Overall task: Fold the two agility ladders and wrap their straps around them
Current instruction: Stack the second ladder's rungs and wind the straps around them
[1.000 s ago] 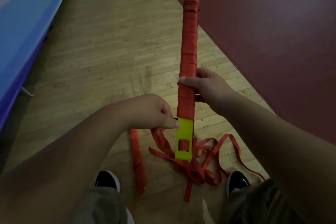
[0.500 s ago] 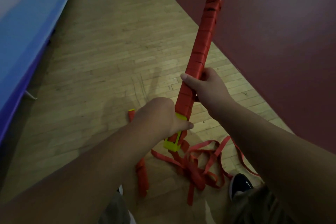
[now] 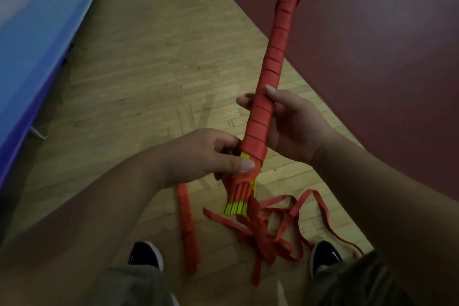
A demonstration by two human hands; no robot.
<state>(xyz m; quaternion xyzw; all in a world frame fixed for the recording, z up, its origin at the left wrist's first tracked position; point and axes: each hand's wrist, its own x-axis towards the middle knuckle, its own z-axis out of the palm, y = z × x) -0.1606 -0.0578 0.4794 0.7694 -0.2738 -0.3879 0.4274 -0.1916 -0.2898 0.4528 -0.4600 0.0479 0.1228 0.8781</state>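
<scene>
Agility ladder (image 3: 273, 57), folded into one long bundle, is held in the air in front of the person, its far end leaning away and to the right of the grip. A red strap (image 3: 258, 129) is wound round it in close spiral turns along nearly its whole length, so the bundle looks like a red stick. The yellow rungs (image 3: 236, 207) show only as a fan of thin edges below the lowest turn and as small tips at the far end.

The right hand (image 3: 295, 126) grips the bundle in its lower half, thumb over the wraps and fingers curled beneath. Just below it, the left hand (image 3: 206, 154) pinches the strap at the lowest turn, thumb pressed on the red band where the yellow edges emerge.

From under that pinch the unwound strap drops into a tangle (image 3: 273, 233) of loops on the wooden floor (image 3: 149, 82). Left of the tangle, beneath the left hand, lies the second ladder (image 3: 188, 226), wrapped in red. Two black shoes (image 3: 146, 254) stand nearer the person. A maroon surface (image 3: 372, 57) lies beyond the right hand, and a blue panel (image 3: 37, 32) far to the left.
</scene>
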